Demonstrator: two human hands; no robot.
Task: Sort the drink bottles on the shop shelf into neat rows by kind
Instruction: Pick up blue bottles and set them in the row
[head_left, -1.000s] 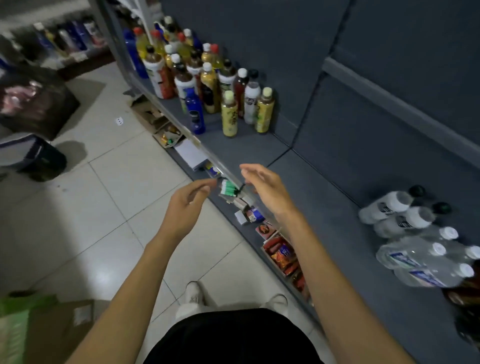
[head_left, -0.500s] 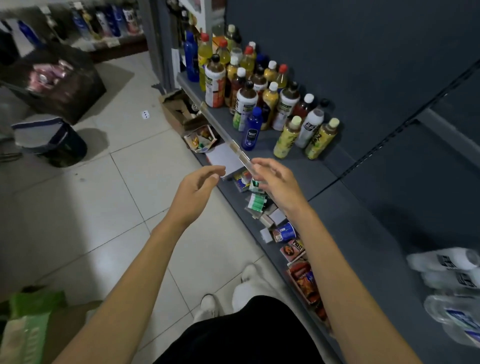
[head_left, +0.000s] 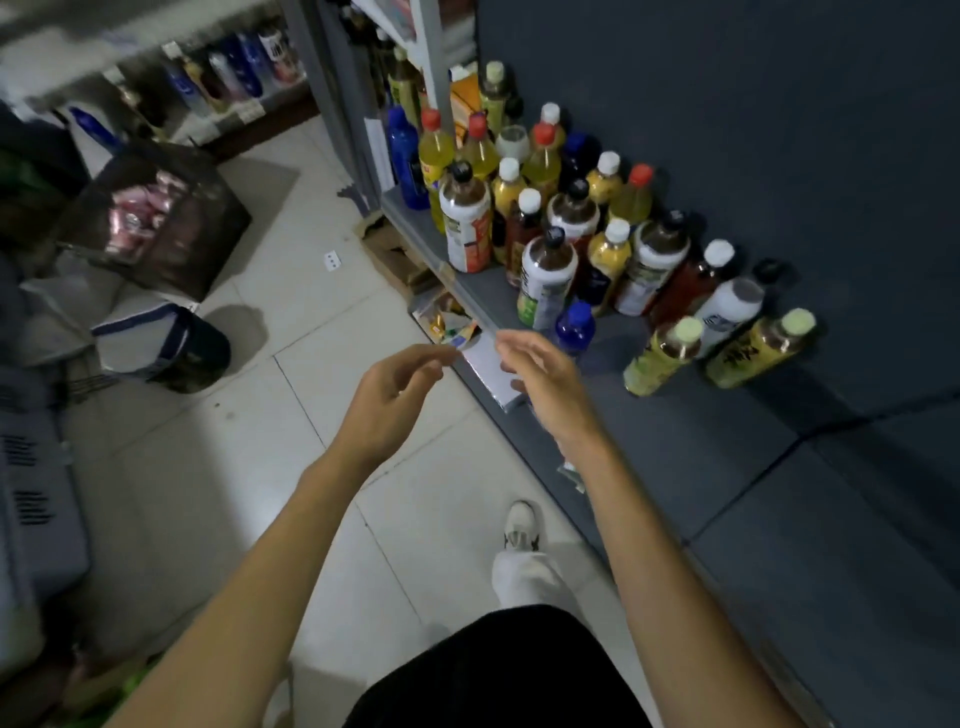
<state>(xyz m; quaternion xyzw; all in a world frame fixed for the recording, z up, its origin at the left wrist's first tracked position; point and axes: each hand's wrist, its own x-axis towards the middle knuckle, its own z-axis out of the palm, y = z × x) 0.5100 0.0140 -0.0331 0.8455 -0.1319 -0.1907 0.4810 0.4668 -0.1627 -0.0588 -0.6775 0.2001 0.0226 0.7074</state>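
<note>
Both bare arms reach forward; left hand (head_left: 387, 400) and right hand (head_left: 545, 382) hang loosely curled, holding nothing.

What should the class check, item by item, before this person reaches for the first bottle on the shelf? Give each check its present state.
1. Both hands free: ok. The left hand and right hand hold nothing, fingers relaxed.
2. Nearest bottle unobstructed: ok. The small blue bottle stands alone at the front of the shelf.
3. Bottles upright: ok. Those in view stand, including the two yellow-green bottles at the cluster's near end.
4. Kinds already in rows: not ok. The yellow, dark and white-labelled bottles are mixed.
5. Space for new rows: ok. Bare shelf lies nearer the person.
6. Labels readable for sorting: cannot tell; blurred.
</note>
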